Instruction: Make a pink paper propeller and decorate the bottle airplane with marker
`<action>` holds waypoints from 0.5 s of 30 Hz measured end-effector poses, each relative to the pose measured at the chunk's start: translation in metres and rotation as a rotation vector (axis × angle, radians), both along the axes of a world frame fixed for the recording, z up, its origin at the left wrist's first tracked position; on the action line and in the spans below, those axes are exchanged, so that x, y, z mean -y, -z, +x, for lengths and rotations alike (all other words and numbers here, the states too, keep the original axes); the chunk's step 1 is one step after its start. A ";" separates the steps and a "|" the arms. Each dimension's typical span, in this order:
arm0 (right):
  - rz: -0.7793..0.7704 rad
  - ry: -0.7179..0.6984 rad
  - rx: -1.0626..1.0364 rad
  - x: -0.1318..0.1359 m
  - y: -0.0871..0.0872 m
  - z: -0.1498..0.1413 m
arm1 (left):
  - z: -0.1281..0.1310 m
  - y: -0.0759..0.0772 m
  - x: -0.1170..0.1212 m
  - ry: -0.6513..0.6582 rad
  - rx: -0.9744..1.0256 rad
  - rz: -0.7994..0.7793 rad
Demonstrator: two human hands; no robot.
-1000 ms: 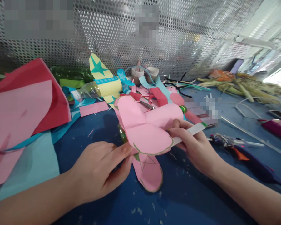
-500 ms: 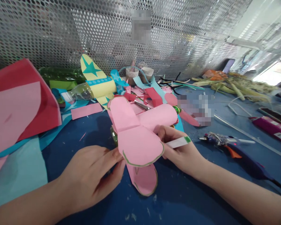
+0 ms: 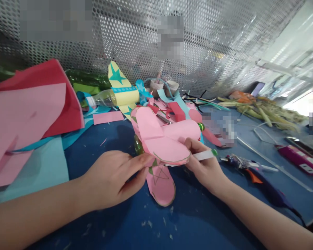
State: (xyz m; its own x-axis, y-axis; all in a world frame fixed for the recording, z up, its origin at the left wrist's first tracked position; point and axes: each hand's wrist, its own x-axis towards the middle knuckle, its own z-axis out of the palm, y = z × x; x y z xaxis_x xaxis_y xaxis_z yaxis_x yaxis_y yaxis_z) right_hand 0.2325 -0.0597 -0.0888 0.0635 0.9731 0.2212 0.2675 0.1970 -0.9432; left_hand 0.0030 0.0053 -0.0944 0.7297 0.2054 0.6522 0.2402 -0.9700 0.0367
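In the middle of the head view is a pink paper plane [image 3: 169,147] built around a green bottle [image 3: 138,144]. Its rounded wings have dark green edge lines, and a star is drawn on the lower one. My left hand [image 3: 112,178] pinches the near left edge of the paper between thumb and fingers. On the other side my right hand [image 3: 205,168] is closed at the wing's right edge, its fingertips partly behind the paper. That hand also has a white marker-like stick with a green end [image 3: 205,155] lodged between its fingers.
A yellow paper plane [image 3: 126,96] with green stars lies behind, near paper scraps and scissors [image 3: 163,119]. Red and pink sheets [image 3: 65,93] are at left. On the right are a glue gun [image 3: 263,187], a purple power strip [image 3: 298,159] and dried husks [image 3: 266,111].
The pink plane has tilted, so its near wing looks flatter and the drawn star below shows more. Both hands keep hold of it. The whole view has shifted slightly.
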 end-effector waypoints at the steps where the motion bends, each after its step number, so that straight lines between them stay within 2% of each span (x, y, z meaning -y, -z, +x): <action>1: -0.004 -0.001 0.017 0.000 0.001 0.000 | 0.000 0.001 0.000 0.007 0.014 -0.004; 9: -0.012 -0.041 0.146 0.003 0.007 0.000 | 0.002 -0.007 0.003 -0.010 0.021 0.033; 15: -0.045 -0.050 0.167 0.003 0.010 0.001 | 0.001 0.000 0.002 0.000 0.027 -0.021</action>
